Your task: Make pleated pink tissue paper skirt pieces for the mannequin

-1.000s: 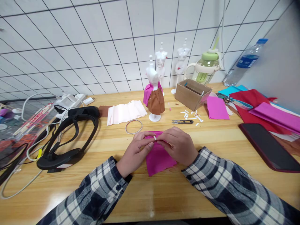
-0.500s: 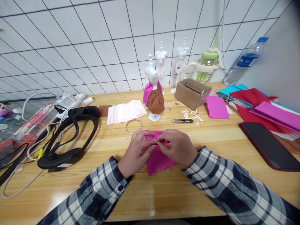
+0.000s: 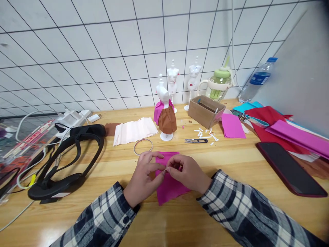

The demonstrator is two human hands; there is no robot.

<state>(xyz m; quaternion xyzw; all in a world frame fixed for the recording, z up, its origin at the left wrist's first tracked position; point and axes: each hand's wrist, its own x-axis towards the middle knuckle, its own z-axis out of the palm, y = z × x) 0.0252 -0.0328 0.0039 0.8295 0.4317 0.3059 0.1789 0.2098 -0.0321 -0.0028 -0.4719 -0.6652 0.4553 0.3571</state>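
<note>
A magenta sheet, paper or thin cloth, lies on the table beneath both hands. My left hand is over its left edge, thumb and index finger pinched together. Against those fingertips, my right hand pinches too, above the middle of the sheet. Whatever is between the fingertips is tiny and mostly hidden; I cannot make it out. Behind the hands stands a small white dress form draped in magenta and brown. Thread snips and white paper scraps lie beyond my right hand, a thin ring beyond my left.
Pleated pale pink material lies left of the dress form. A black headset and cables fill the left side. To the right are a cardboard box, coloured sheets, a phone, a green-lidded cup and a water bottle.
The view has tilted up a little, so everything sits lower in the picture. Both hands keep pinching over the magenta sheet; the white bit seen between the fingertips before is now barely visible.
</note>
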